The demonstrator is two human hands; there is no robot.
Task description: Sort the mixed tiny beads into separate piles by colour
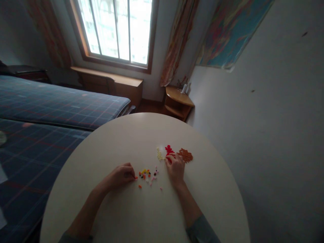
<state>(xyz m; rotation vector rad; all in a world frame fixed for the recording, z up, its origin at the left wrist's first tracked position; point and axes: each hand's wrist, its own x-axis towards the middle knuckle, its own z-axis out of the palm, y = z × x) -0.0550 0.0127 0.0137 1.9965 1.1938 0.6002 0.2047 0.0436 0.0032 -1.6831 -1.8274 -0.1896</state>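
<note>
My left hand [124, 174] rests on the round table, its fingers pinched together beside a small orange-pink piece [136, 178]. Whatever sits between those fingertips is too small to make out. At the near edge of a pile of small red pieces [168, 149], my right hand [176, 167] has thumb and fingers closed together; what they hold, if anything, cannot be seen. Brown pieces [186, 155] lie heaped just right of it, and pale yellow pieces [159, 154] to its left. Between my hands are scattered mixed yellow, orange and black pieces [144, 173] and pink pieces [154, 178].
The round white table [141, 135] carries all the pieces. A lone orange piece [140, 186] and a pink piece [161, 189] lie nearer me. Beyond are a plaid mattress [63, 104], a corner shelf [178, 98] and a window [116, 30]; a wall [273, 135] stands at right.
</note>
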